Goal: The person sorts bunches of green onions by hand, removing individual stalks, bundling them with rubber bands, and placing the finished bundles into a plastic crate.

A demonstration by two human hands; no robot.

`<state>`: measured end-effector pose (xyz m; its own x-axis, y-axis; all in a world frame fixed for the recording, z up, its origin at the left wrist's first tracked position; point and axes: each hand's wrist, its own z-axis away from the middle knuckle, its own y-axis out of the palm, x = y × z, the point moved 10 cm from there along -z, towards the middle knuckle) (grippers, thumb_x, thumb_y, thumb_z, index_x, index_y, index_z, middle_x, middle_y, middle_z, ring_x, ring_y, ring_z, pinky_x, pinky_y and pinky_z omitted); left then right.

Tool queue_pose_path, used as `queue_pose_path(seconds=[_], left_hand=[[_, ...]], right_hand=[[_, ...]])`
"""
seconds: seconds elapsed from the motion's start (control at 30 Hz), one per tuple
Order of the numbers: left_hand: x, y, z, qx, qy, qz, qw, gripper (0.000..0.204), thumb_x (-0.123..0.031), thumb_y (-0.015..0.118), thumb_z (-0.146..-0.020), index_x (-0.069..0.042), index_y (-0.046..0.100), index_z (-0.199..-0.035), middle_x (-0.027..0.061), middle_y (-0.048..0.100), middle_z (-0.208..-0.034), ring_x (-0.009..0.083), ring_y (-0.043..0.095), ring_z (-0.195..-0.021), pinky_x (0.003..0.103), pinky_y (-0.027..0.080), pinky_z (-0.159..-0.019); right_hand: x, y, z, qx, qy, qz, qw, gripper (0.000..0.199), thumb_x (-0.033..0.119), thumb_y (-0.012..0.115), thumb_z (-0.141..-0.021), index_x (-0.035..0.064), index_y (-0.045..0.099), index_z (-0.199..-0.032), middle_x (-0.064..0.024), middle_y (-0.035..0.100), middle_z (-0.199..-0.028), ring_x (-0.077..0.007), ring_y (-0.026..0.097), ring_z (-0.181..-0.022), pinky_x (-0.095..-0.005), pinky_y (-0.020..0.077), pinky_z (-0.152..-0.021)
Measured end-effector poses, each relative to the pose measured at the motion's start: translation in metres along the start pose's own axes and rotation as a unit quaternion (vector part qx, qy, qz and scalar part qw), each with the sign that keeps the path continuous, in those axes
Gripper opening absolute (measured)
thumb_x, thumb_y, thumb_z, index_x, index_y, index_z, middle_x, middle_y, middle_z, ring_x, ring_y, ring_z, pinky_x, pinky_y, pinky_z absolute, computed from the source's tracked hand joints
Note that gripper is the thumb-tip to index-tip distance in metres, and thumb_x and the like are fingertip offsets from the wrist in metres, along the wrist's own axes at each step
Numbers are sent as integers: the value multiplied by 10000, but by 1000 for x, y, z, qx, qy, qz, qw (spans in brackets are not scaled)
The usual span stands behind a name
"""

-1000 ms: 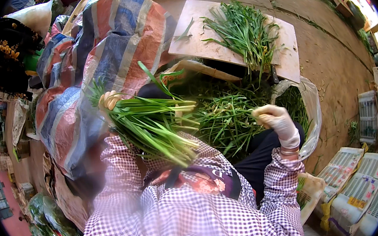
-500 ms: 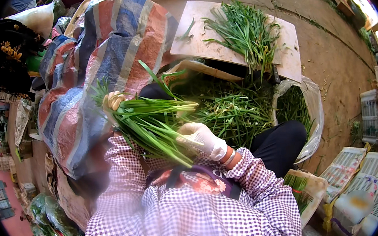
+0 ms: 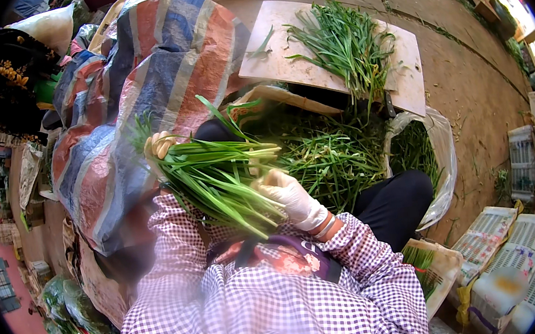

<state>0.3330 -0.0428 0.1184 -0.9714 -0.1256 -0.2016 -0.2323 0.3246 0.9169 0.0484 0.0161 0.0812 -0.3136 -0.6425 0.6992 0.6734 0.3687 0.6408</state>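
Observation:
A bunch of long, flat green leaves with pale stem ends, looking like garlic chives [image 3: 219,172], lies across in front of my chest. My left hand [image 3: 161,147], in a light glove, is closed round its leafy end. At the pale-stemmed side, my right hand [image 3: 294,200], in a whitish glove, has its fingers bent and pinched against the stems; its fingertips are partly hidden. Below and beyond the bunch spreads a heap of loose green leaves [image 3: 326,167]. More chives [image 3: 356,50] lie piled on a pale board [image 3: 273,36] ahead.
A dark knife handle [image 3: 389,106] sticks out at the board's near edge. Right of my knee is a clear plastic bag [image 3: 447,167] of greens. Striped woven sheeting [image 3: 166,67] covers the left side. White plastic crates [image 3: 504,246] stand at the lower right.
My right hand has shifted slightly, its fingers curling up along the stems; a pale stem end seen by its fingers before is no longer visible. My left hand stays closed round the bunch.

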Motion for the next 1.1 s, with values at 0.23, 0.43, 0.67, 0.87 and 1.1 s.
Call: queue_pose_path(seconds=[0.23,0.43,0.67,0.87,1.1], left_hand=[[27,18,-11,11,-44,86,995,279,-184,424,-968,-139,338,-707,-14,375,-732,96,383,-704,256,365,-691],[14,-9,-7,-37,-19,9,999,276,-189,420,-969,-137,338,-711,-11,376,-739,98,386,-713,260,366,-694],[-3,-34,-1,-98,6,-75,992,273,-195,416,-971,-134,339,-716,-7,377,-748,101,389,-724,265,366,-698],[-8,-39,5,-122,12,-106,987,271,-201,412,-972,-132,339,-720,-4,378,-756,103,392,-733,269,367,-701],[-11,-37,-2,-134,11,-134,982,269,-207,408,-974,-129,340,-725,0,379,-764,106,395,-744,274,368,-705]], right_hand=[[21,-16,17,61,-45,-20,997,136,79,652,-908,32,589,-1019,-68,653,-1005,-121,603,-883,-260,479,-827],[41,-65,33,-83,-89,35,992,115,28,651,-882,41,558,-947,-71,652,-942,-136,602,-868,-264,471,-822],[46,-212,60,-268,-22,261,927,140,82,695,-848,23,587,-914,-56,668,-844,-166,623,-736,-274,502,-703],[103,-111,17,-225,-175,627,725,234,204,705,-828,31,693,-986,-147,685,-991,-324,630,-960,-395,488,-866],[63,-77,-57,-122,-118,200,965,112,101,699,-876,19,683,-952,1,674,-857,-51,576,-758,-197,473,-707]])
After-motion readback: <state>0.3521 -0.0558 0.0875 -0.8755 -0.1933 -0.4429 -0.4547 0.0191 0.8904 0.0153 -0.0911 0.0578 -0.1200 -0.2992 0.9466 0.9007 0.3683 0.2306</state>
